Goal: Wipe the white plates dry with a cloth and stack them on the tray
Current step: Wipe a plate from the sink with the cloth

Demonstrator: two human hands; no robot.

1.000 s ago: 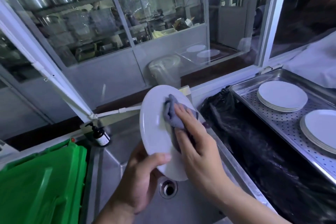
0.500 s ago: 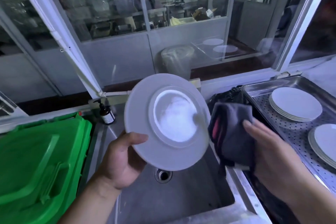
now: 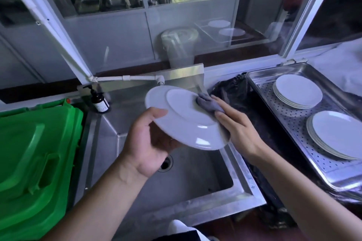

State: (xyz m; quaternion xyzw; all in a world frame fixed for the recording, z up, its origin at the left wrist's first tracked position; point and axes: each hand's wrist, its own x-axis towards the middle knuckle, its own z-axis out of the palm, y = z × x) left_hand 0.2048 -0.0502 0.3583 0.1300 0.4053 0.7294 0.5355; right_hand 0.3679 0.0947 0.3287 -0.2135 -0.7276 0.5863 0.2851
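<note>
The left hand [image 3: 150, 139] grips a white plate [image 3: 186, 117] by its near rim, thumb over the upturned underside and fingers curled beneath, holding it tilted above the sink [image 3: 176, 172]. The right hand [image 3: 237, 127] presses a grey cloth [image 3: 208, 103] against the plate's far edge, its fingers laid fairly straight over the fabric with the cloth wrapped around the rim.

The plate looks stiff, smooth and probably glazed, so likely slippery while damp and liable to chip or break if it drops onto the steel basin. The rim gives the surest hold, with thumb and fingers on opposite faces as here; a light pinch might let it slide. It seems light enough for one hand. The cloth is soft and bunches easily, so it needs a flat hand behind it.

To the right, a perforated steel tray [image 3: 293, 123] holds two stacks of white plates: a far stack [image 3: 297, 90] and a near stack [image 3: 337, 135], apart from each other. The sink holds only its drain as far as can be seen. A green bin [image 3: 35, 152] stands closed at the left, with a brown pump bottle [image 3: 100, 101] by the sink's corner.
</note>
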